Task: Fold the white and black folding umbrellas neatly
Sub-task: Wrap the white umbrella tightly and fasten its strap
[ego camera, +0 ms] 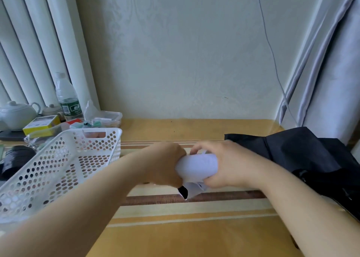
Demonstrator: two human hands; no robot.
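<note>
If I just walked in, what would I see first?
Two hands in the middle: the left hand and the right hand both grip a rolled-up white umbrella above the striped table. To the right lies a loose, unfolded black umbrella, and to the left a white basket full of holes.

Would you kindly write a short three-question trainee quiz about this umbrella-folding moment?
1. True or false: both hands grip the rolled white folding umbrella.
2. Where does the crumpled black folding umbrella lie? A: in the basket; B: on the table at the person's right; C: on the floor.
3. Fill in: the white perforated plastic basket sits at the person's ___ side.

Key: 1 true, the left hand and right hand both wrap it. 2 B. 3 left.
</note>
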